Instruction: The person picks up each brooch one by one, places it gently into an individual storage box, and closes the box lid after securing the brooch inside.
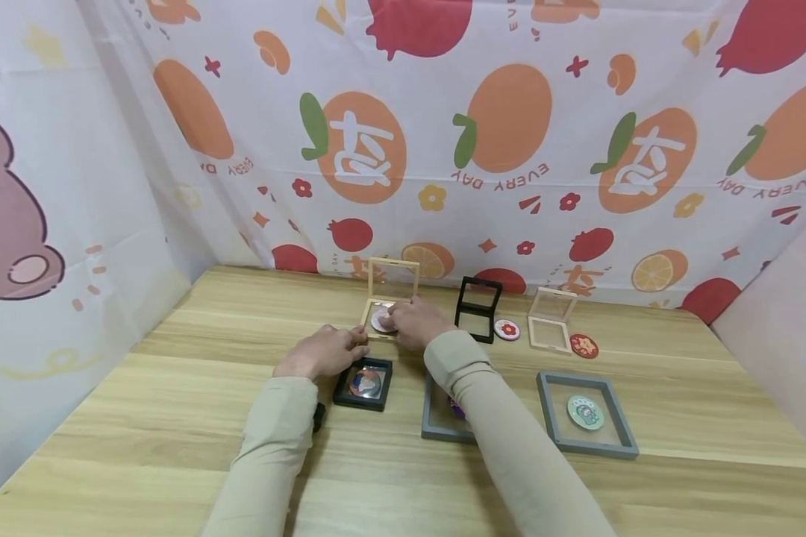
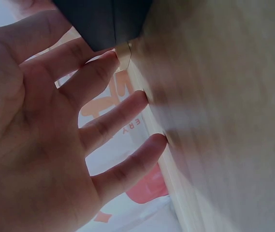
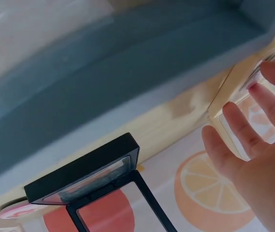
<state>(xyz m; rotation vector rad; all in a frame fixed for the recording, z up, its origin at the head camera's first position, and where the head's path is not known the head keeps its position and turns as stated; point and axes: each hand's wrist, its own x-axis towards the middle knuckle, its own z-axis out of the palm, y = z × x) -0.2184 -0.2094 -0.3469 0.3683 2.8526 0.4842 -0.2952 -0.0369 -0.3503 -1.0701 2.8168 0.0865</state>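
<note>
A pale wooden-coloured display frame [image 1: 368, 322] stands hinged wide at the back of the table, its upper half upright. In its lower half lies a round, light-coloured badge [image 1: 380, 319]. My right hand [image 1: 416, 322] reaches in from the right, thumb and forefinger touching the badge; the other fingers [image 3: 238, 126] extend beside the frame. At the frame's left front corner rest the fingertips of my left hand [image 1: 325, 349]. Its lower fingers [image 2: 123, 162] stretch out to the tabletop. A closed black frame [image 1: 364, 383] with a badge inside lies just below the left hand.
Right of the hands stand an unfolded black frame [image 1: 475, 309] beside a flower badge [image 1: 507, 330], and an unfolded pale frame [image 1: 549, 321] beside a red badge [image 1: 584, 346]. Nearer lie two grey frames, one [image 1: 621, 418] with a green badge, another [image 1: 436, 425] partly under the right arm.
</note>
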